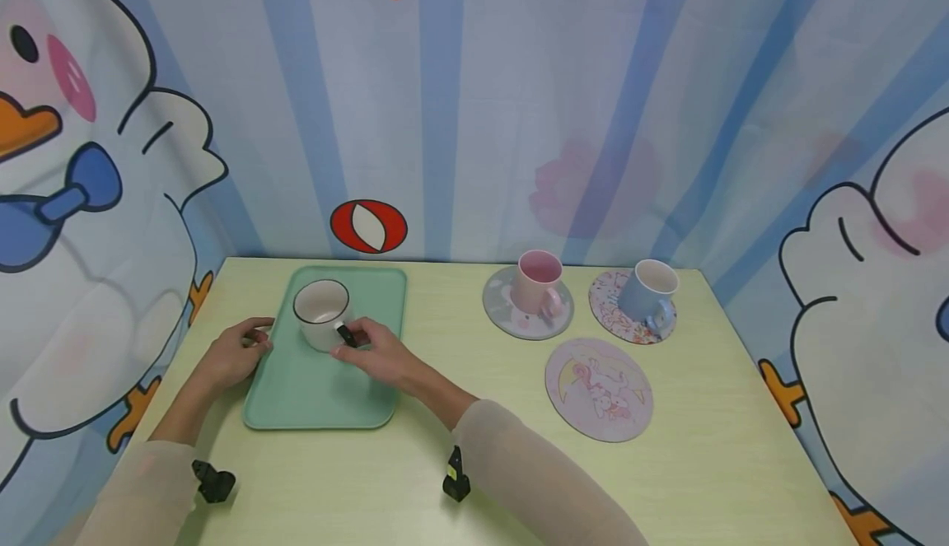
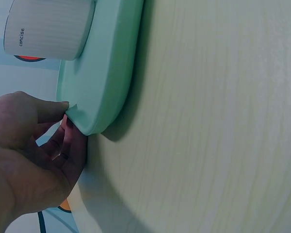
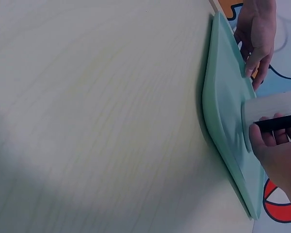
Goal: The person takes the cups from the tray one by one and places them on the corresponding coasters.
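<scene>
On the left of the table lies a green tray (image 1: 326,398). A white mug (image 1: 317,330) with a dark rim and black handle (image 1: 345,334) stands upright on it, towards the back; the left wrist view shows the word "concise" on its side (image 2: 48,34). My right hand (image 1: 385,358) holds the handle between thumb and fingers, as the right wrist view also shows. At the tray's left edge, my left hand (image 1: 233,357) pinches the rim, thumb on top and fingers below in the left wrist view.
A pink mug (image 1: 535,287) stands on a grey round coaster (image 1: 504,307), and a blue mug (image 1: 645,292) on a patterned coaster (image 1: 608,287). In front of them lies a pink coaster (image 1: 599,389) with nothing on it. A printed curtain (image 1: 489,118) hangs behind the table.
</scene>
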Demonstrator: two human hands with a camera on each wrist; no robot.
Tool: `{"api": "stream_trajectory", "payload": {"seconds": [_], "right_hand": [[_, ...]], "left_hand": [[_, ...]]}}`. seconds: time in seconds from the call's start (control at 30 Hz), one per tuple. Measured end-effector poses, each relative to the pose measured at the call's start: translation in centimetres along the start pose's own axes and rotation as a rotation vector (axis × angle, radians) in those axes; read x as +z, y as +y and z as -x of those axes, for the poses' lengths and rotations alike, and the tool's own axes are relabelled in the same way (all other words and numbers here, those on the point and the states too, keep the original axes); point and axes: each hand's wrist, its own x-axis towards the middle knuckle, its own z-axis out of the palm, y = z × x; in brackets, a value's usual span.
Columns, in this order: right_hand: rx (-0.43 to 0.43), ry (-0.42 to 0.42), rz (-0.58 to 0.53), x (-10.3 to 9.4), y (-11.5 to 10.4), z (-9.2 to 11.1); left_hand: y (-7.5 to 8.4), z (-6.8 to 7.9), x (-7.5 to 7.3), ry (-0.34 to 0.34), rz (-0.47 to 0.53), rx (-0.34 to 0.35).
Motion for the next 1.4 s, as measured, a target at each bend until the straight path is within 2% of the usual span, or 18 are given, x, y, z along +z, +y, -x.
{"api": "stream_trajectory", "payload": {"seconds": [0.3,0.57,0.67,1.03,1.27,1.4], "right_hand": [[0.024,0.018,-0.028,0.07,0.73,0.15],[0.004,-0.044,-0.192,0.34,1.01,0.17],[0.006,-0.048,-0.215,0.44,0.9,0.21],[0.021,-0.044,-0.171,0.43,0.05,0.62],[0.019,0.019,-0.162,0.89,0.05,0.54],[0.022,0.042,-0.106,0.72,0.04,0.65]], "left_hand": [[0.23,0.05,0.02,0.001,-0.001,-0.001],[0.43,0.12,0.0,-0.002,-0.003,-0.01],[0.52,0.16,-0.03,-0.004,-0.001,-0.016],[0.37,0.16,0.05,-0.002,-0.002,-0.02],[0.48,0.22,0.0,-0.002,0.002,-0.022],[0.5,0.22,-0.01,0.0,-0.001,-0.02]]}}
